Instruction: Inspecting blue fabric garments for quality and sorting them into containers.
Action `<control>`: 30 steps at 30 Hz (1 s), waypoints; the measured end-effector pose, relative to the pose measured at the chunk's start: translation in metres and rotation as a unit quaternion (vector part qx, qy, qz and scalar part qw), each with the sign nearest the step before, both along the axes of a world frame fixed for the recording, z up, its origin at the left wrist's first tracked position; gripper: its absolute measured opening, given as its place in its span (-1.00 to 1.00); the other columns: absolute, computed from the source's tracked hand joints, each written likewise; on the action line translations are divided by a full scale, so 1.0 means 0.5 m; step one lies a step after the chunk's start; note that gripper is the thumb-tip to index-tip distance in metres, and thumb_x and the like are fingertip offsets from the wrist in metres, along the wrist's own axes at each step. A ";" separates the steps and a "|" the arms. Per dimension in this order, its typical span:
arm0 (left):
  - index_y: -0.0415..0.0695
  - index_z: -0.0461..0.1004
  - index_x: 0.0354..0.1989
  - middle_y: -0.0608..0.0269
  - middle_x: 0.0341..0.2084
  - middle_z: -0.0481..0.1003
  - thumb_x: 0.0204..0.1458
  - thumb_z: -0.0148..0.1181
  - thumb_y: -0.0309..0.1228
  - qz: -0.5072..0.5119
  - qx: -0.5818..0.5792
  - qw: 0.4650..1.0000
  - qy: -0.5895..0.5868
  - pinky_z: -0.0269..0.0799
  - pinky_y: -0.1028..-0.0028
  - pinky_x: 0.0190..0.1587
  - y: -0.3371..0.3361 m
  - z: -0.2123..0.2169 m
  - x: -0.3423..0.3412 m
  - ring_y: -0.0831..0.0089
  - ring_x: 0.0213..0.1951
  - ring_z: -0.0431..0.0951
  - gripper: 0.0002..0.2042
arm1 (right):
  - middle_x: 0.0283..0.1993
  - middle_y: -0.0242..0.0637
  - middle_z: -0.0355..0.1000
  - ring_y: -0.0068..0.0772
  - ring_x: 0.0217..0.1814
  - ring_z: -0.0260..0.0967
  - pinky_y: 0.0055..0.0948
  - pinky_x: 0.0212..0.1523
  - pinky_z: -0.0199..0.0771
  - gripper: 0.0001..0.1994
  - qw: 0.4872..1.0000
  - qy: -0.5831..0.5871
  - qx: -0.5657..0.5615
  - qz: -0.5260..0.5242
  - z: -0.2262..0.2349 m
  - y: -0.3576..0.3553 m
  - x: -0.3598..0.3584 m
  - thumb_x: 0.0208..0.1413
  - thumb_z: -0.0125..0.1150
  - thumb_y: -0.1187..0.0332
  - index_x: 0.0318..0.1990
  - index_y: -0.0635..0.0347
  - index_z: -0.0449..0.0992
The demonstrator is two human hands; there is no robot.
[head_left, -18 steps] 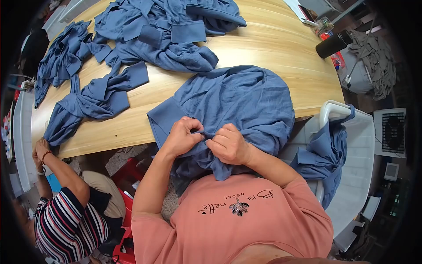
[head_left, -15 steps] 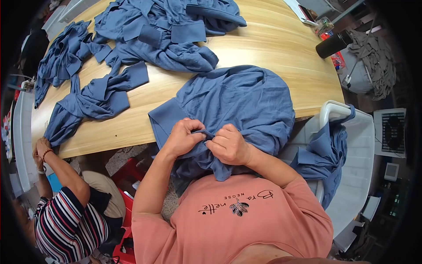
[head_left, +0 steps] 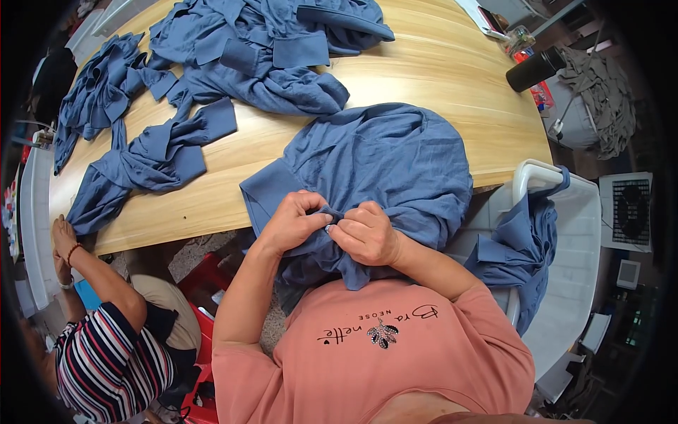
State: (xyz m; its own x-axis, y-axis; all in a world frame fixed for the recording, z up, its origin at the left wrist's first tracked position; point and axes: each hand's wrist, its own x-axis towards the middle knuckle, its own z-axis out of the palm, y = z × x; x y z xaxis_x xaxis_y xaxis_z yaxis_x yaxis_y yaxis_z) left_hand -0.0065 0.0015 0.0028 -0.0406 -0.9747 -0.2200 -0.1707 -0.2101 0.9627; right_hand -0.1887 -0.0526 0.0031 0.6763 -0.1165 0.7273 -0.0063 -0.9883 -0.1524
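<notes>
A blue shirt (head_left: 388,145) lies bunched over the table's near edge and hangs down toward my lap. My left hand (head_left: 296,220) pinches a fold of its cloth between thumb and fingers. Right beside it, my right hand (head_left: 365,234) grips the same bit of cloth, its fingers curled in. A small pale glint shows at the right fingertips, too small to name. Left of my hands, a flat, stiff-looking blue panel of the shirt (head_left: 270,189) rests on the table edge.
More blue garments (head_left: 247,49) are heaped across the wooden table (head_left: 438,71). At my right, a white plastic bin (head_left: 575,240) has a blue garment (head_left: 519,247) over its side. A black bottle (head_left: 533,71) lies at the far right. A co-worker (head_left: 116,339) in a striped top sits at left.
My hands stay on the same spot of cloth, with only a slight shift of the right fingers. The co-worker's hands have moved a little at the table's left edge.
</notes>
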 end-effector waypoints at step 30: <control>-0.29 0.59 -0.40 0.11 -0.35 0.56 -0.13 0.25 -0.62 0.103 -0.120 0.986 0.053 0.38 0.51 -0.13 0.037 -0.043 -0.022 0.43 -0.23 0.51 -0.91 | -0.52 -0.32 0.32 -0.30 -0.49 0.26 -0.36 -0.39 0.16 -0.83 0.989 0.060 0.120 -0.055 0.001 -0.005 0.015 -0.31 0.16 0.55 -0.43 0.26 0.45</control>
